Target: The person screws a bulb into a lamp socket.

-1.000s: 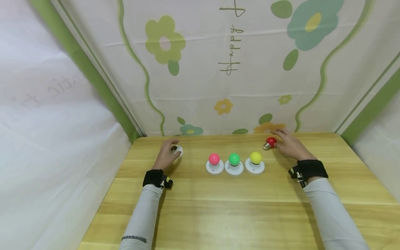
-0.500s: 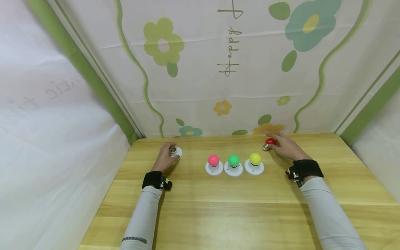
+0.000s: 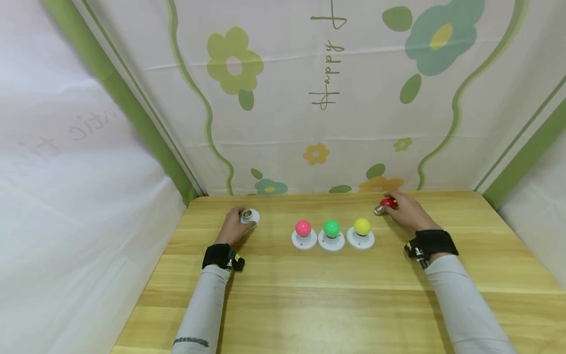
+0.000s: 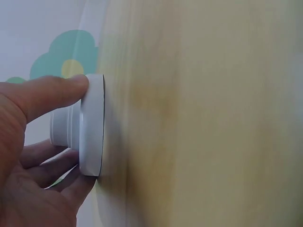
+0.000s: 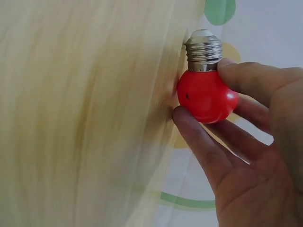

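Observation:
At the back left of the table, my left hand (image 3: 233, 225) grips a round white bulb socket (image 3: 253, 216) by its base, the hollow facing up. From the left wrist view, the thumb presses the rim of the socket (image 4: 92, 127) and the other fingers curl on its far side. Over at the back right, my right hand (image 3: 409, 211) holds a red light bulb (image 3: 387, 203). The right wrist view shows fingertips on both sides of the red bulb (image 5: 203, 94), its silver screw base bare. This bulb lies close to the tabletop; whether it touches is unclear.
Between the hands stand three white sockets in a row, bearing a pink bulb (image 3: 303, 227), a green bulb (image 3: 331, 228) and a yellow bulb (image 3: 362, 226). The wooden table (image 3: 309, 300) ends at a flower-printed curtain (image 3: 274, 118).
My right hand has closed its fingers around the red bulb, which has shifted slightly. My left hand stays at the socket, now tipped or turned a little so its opening shows more.

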A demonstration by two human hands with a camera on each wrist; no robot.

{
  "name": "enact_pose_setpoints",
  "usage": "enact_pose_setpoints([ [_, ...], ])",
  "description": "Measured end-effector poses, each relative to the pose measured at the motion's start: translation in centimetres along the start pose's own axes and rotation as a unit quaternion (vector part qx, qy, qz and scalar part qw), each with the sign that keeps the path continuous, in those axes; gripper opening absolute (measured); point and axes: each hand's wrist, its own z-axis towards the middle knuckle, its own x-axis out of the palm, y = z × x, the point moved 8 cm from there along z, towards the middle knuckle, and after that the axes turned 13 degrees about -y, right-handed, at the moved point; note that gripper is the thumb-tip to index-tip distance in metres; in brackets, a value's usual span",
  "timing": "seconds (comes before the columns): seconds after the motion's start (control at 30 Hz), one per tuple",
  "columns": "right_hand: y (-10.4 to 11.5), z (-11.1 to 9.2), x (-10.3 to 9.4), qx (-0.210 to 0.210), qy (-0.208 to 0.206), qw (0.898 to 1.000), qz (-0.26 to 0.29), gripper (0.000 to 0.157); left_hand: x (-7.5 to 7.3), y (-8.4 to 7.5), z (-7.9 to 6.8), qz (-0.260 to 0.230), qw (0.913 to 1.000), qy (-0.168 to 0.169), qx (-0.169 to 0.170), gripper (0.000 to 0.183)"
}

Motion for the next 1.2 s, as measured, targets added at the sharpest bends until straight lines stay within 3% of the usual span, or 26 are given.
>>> enact_pose_setpoints([
  [0.27, -0.1, -0.5, -0.3, 0.019, -0.009, 1.0, 0.017, 0.051, 0.0, -0.2, -0.2, -0.004, 1.0, -0.004, 0.0, 0.045],
  [0.7, 0.1, -0.7, -1.1, 0.016, -0.046, 0.999, 0.021, 0.049, 0.2, -1.6, -0.2, -0.011, 0.9996, -0.024, 0.01, 0.042],
  [0.93, 0.6, -0.7, -1.3, 0.006, -0.064, 0.998, 0.022, 0.048, 0.6, -2.2, 0.0, -0.045, 0.9973, -0.057, 0.001, 0.047],
  [1.2, 1.5, -1.0, -1.5, -0.004, -0.081, 0.996, 0.04, 0.044, 1.0, -3.6, -0.2, -0.083, 0.9924, -0.089, 0.019, 0.047],
])
